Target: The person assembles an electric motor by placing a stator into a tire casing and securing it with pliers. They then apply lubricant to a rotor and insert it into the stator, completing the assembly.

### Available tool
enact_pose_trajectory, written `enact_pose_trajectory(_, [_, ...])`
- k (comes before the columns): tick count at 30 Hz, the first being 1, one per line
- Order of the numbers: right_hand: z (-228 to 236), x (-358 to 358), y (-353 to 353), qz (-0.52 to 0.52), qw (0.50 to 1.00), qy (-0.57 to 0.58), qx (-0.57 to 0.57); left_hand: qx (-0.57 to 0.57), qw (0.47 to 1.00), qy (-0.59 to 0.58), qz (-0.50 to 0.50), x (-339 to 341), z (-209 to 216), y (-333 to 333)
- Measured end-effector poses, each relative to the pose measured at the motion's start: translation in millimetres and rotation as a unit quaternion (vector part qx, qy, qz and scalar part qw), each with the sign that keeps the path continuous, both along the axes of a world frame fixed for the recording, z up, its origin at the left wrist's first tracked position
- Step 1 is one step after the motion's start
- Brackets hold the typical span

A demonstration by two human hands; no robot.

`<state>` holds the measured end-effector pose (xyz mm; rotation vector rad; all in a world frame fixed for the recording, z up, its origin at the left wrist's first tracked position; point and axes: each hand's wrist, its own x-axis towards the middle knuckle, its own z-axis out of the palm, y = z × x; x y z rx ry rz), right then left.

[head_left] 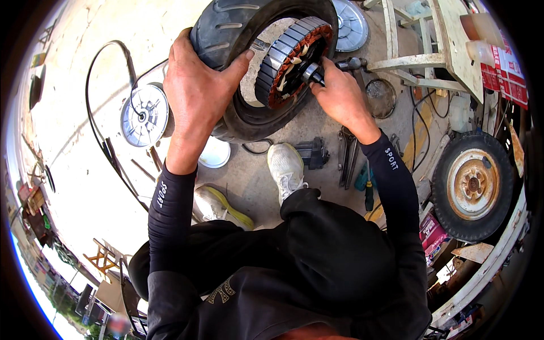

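A black rubber tyre (pixel 218 31) stands upright ahead of my feet. My left hand (pixel 195 93) is closed on its near left side, thumb toward the inner edge and fingers on the tread. A motor stator (pixel 273 63) with silver laminations and copper-coloured windings sits tilted in the tyre's opening, partly out of it. My right hand (pixel 343 99) is closed around the steel shaft (pixel 311 73) at the stator's centre. Whether the stator touches the tyre's inside I cannot tell. The far part of the tyre is cut off by the picture's upper edge.
Round metal covers lie on the left (pixel 144 116) and far right (pixel 350 25). A hammer (pixel 354 63), metal dish (pixel 379 97), wrenches (pixel 348 158) and screwdriver (pixel 369 192) lie right. A worn white stool (pixel 408 59) and rusty-rimmed wheel (pixel 471 184) stand beyond. A black cable (pixel 88 93) loops left.
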<state>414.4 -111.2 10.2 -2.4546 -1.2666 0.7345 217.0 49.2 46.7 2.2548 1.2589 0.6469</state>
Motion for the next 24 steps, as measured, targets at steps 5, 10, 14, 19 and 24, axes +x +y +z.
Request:
enact_pose_trajectory(5, [-3.0,-3.0,-14.9,-0.025,0.999,0.002,0.034,0.010,1.000,0.003,0.004,0.1,-3.4,1.6])
enact_pose_trajectory(10, [-2.0,3.6,-39.0,-0.077,0.993,0.088,0.033,0.007,1.000,0.008,0.015,-7.9,-11.5,6.0])
enact_pose_trajectory(14, [-15.3,18.9,-74.6,-0.091,0.983,0.149,0.054,0.044,0.999,0.007,-0.021,-5.2,-11.6,6.7])
enact_pose_trajectory(19, [10.9,14.3,-101.5,-0.257,0.846,0.466,-0.031,-0.064,0.996,-0.012,0.064,14.7,30.3,-8.5])
enact_pose_trajectory(24, [13.5,-0.2,-132.1,-0.332,0.774,0.539,-0.024,0.001,1.000,-0.013,0.000,9.4,22.6,-9.8])
